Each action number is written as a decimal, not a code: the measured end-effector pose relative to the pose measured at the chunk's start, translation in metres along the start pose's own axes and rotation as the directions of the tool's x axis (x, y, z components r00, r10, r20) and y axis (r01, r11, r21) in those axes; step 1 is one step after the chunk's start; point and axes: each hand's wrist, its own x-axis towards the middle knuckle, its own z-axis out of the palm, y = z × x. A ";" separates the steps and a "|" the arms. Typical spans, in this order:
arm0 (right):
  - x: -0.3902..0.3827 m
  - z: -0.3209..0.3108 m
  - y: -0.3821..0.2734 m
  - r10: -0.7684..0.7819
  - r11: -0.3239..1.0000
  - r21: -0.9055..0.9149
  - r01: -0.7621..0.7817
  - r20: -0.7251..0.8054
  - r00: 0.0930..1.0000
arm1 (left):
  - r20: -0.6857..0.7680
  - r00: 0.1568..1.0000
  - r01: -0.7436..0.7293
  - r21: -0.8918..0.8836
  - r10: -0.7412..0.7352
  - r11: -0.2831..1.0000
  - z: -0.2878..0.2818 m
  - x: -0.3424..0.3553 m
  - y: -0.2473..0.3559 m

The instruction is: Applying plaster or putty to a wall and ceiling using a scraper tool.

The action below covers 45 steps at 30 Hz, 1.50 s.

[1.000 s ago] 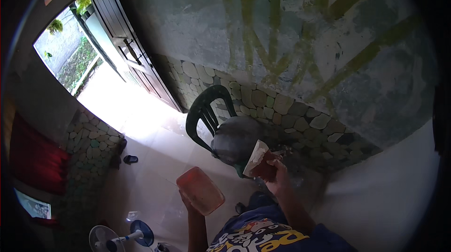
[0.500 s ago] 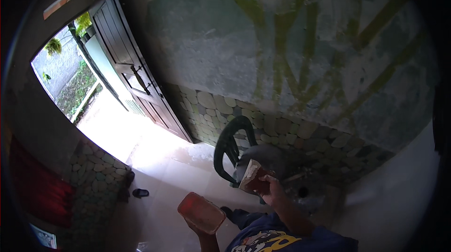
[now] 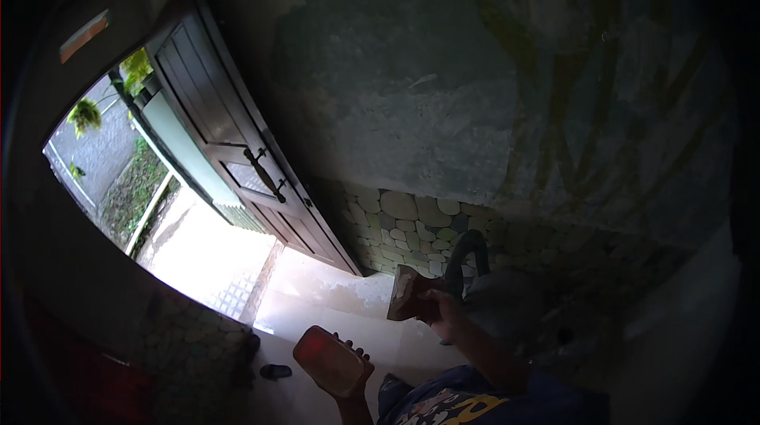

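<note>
In my left hand [image 3: 360, 354] is a shallow rectangular plastic tub [image 3: 331, 363], reddish at one end, with my fingers curled round its side. My right hand [image 3: 442, 311] grips a wide, reddish-brown putty knife [image 3: 405, 295]. Pale paste-like residue shows near its blade edge. The two hands are apart, the knife higher and to the right of the tub. Neither tool touches the wall [image 3: 412, 116], which is patchy grey-green with broad yellow-green painted strokes at the right.
A brown wooden door [image 3: 229, 124] stands open to bright daylight at the left. Pebble-like stone facing [image 3: 400, 219] covers the wall's lower part. A dark green plastic chair [image 3: 469, 249] stands behind my right hand. A dark sandal [image 3: 275, 372] lies on the tiled floor [image 3: 324, 298].
The view has turned left, so the door and chair sit farther right in it, and the room looks darker. Both hands keep their hold; the putty knife has swung slightly left.
</note>
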 end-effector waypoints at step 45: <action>0.151 0.185 -0.428 -0.490 -0.477 -0.629 -0.614 0.770 -0.408 | 0.589 0.590 0.578 0.169 -0.552 0.798 0.109 0.536 -0.124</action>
